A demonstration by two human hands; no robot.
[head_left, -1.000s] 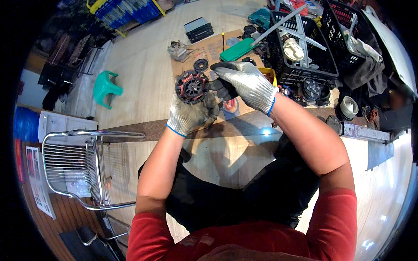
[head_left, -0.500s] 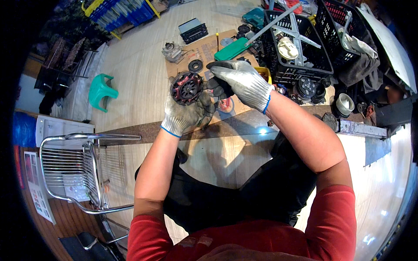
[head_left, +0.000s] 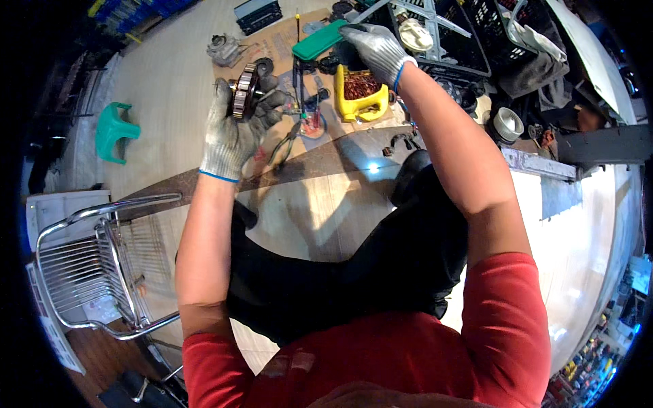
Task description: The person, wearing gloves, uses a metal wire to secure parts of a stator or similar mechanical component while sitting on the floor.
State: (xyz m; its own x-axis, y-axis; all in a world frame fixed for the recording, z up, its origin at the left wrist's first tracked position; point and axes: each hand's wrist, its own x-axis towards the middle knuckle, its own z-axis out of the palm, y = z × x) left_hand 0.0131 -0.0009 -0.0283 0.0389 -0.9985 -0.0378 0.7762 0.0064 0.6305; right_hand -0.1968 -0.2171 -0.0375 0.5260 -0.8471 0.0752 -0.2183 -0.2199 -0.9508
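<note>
The work lies on a sheet of cardboard (head_left: pixel 272 51) spread over the wooden floor (head_left: pixel 170 75), and its far end is crowded: a yellow tray of copper windings (head_left: pixel 359 92), a green flat case (head_left: pixel 318 39), black crates (head_left: pixel 469 34) and loose pliers (head_left: pixel 289 139) all sit close together, so the only open room is the bare floor on the left, toward the green stool (head_left: pixel 112 130) and the chrome wire chair (head_left: pixel 88 265). Half a second ago both hands met around the round motor part; now they are well apart. The left hand (head_left: pixel 235 129), in a grey work glove, has its grip pressed round the toothed round rotor (head_left: pixel 245 90), holding it on edge above the cardboard. The right hand (head_left: pixel 377 49) has gone out to the far side, its fingers curled beside the green case and just above the yellow tray; what they pinch, if anything, cannot be told.
</note>
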